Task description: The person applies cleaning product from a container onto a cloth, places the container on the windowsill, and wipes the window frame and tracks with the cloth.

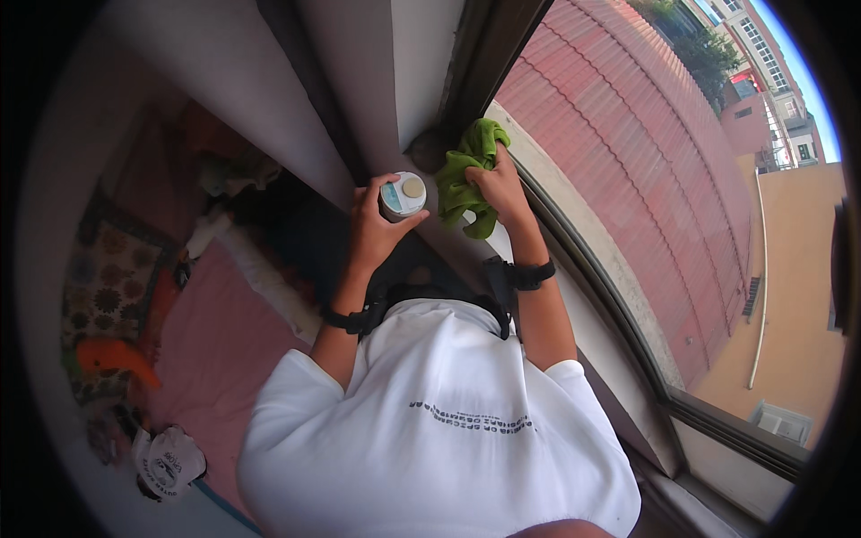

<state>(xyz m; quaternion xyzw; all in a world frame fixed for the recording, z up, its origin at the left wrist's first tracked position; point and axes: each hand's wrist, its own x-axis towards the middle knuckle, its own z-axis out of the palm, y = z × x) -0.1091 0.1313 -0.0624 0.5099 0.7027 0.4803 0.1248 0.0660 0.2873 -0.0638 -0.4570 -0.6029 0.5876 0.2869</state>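
Observation:
My left hand (378, 222) is wrapped around a white lidded container (405, 194), whose top carries a pale blue panel and a beige round spot. To its right, my right hand (499, 185) grips a crumpled green cloth (467, 173). The cloth hangs in folds beside the window frame, over the inner sill. Hand and container are a short way apart from the cloth. Whether the cloth touches the sill or the wall corner cannot be told.
A window frame (592, 262) runs along my right side, with a red ribbed roof (625, 155) outside. White wall (430, 60) stands ahead. At left lies a bed with a pink sheet (215, 350), an orange plush toy (114, 356) and a white printed cap (171, 460).

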